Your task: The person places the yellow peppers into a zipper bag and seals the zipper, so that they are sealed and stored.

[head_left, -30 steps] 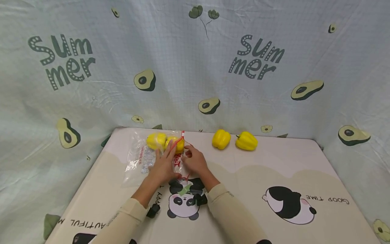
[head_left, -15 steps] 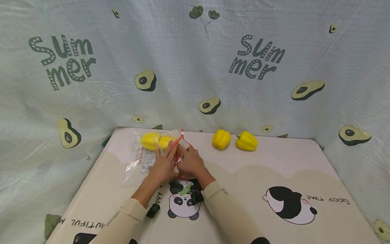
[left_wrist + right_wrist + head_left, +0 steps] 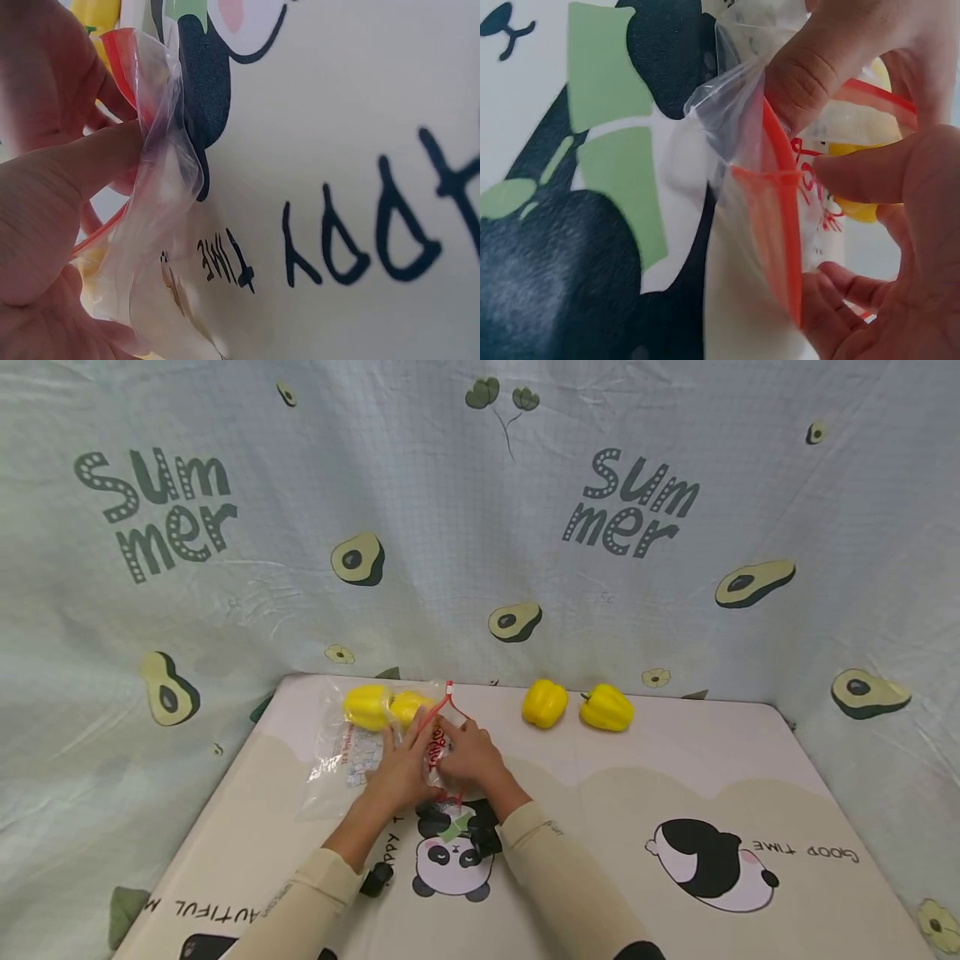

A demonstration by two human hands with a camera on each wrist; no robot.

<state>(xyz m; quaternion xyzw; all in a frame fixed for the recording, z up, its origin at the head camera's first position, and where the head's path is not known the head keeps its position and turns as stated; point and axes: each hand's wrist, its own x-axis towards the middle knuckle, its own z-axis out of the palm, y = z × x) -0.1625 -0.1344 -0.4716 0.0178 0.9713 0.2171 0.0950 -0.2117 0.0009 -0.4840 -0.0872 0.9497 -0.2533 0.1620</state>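
Both hands met at the red-edged mouth of a clear plastic bag (image 3: 375, 747) lying on the worktop (image 3: 600, 793). The left hand (image 3: 401, 768) lay on the bag with its fingers stretched forward, and in the left wrist view its thumb (image 3: 82, 169) pressed the crumpled plastic and red strip against the other fingers, so it was pinching the bag's edge. The right hand (image 3: 468, 756), touching the left one, was curled around the same edge; the right wrist view showed its thumb (image 3: 817, 67) and a finger (image 3: 877, 169) pinching the red strip (image 3: 780, 217) at the bag's corner.

Two yellow peppers (image 3: 382, 706) sat inside the bag, just beyond the fingertips of the left hand, side by side and touching. Past the right hand and off to its right, two more yellow peppers (image 3: 577, 704) lay loose on the worktop, near each other and close to the cloth backdrop (image 3: 480, 510) printed with avocados. A panda print (image 3: 453, 852) on the worktop's cover lay just below both wrists, between the beige sleeves (image 3: 555, 877).
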